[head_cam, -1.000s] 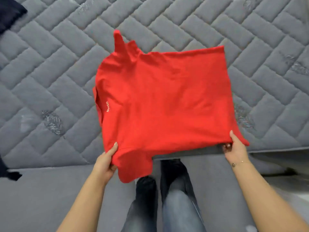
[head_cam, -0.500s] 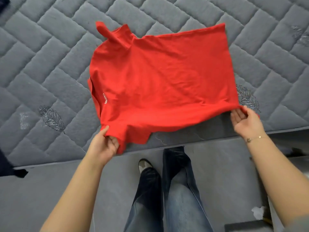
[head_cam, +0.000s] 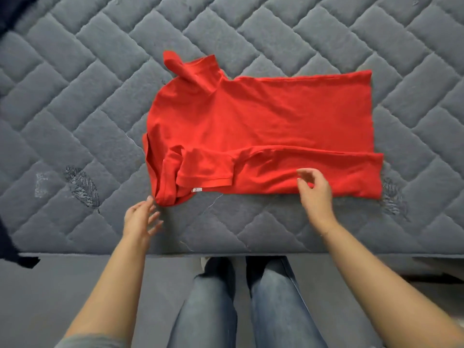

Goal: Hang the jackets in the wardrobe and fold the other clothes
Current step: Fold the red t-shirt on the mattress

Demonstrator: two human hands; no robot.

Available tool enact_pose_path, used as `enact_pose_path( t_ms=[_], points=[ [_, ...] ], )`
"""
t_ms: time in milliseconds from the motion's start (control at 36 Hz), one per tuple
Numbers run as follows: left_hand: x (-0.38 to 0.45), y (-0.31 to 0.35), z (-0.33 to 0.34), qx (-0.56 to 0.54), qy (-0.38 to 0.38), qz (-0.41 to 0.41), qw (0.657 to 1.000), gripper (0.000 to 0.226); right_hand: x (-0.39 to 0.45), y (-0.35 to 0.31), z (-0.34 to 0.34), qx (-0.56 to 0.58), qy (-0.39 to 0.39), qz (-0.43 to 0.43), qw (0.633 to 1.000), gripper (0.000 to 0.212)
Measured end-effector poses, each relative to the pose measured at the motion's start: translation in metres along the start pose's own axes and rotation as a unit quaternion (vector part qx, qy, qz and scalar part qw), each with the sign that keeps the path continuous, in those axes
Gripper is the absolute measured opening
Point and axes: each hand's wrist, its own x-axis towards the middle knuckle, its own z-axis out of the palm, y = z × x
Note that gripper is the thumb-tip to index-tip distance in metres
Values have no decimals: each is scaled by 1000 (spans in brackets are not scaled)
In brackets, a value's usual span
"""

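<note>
A red T-shirt (head_cam: 263, 121) lies flat on the grey quilted mattress (head_cam: 75, 96), collar to the left and hem to the right. Its near long side is folded over onto the body, with one short sleeve lying on top. My left hand (head_cam: 141, 218) hovers just below the shirt's near-left corner, fingers spread and loose, holding nothing. My right hand (head_cam: 313, 189) is over the folded near edge, fingers relaxed and slightly curled, not gripping the cloth.
Dark navy clothing shows at the top-left corner (head_cam: 12, 11) and at the left edge (head_cam: 10, 242). The mattress's front edge (head_cam: 226, 252) runs across below my hands. My legs in blue jeans (head_cam: 251, 305) stand against it.
Both hands held the shirt's near edge raised; they carried it forward over the body, laid it down as a fold, and let go. The shirt now rests wholly on the mattress.
</note>
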Motion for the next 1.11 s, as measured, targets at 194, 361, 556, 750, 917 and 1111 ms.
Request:
enact_pose_path(
  t_ms=[194, 361, 556, 750, 917, 1111],
  points=[
    [17, 6, 18, -194, -115, -85, 971, 29, -17, 15, 74, -304, -181, -133, 926, 59],
    [35, 16, 6, -119, 9, 216, 969, 19, -19, 35, 96, -413, -168, -130, 886, 72],
    [67, 11, -34, 21, 22, 194, 981, 34, -19, 29, 96, -395, -175, -119, 894, 71],
    [45, 18, -35, 260, 47, 427, 865, 30, -32, 13, 93, -129, -94, -58, 985, 40],
    [34, 7, 1, 289, -57, 303, 906, 44, -44, 17, 88, 191, 116, 273, 936, 20],
    [44, 5, 0, 238, -43, 355, 903, 15, 5, 23, 64, 213, 198, 339, 895, 41]
  ],
)
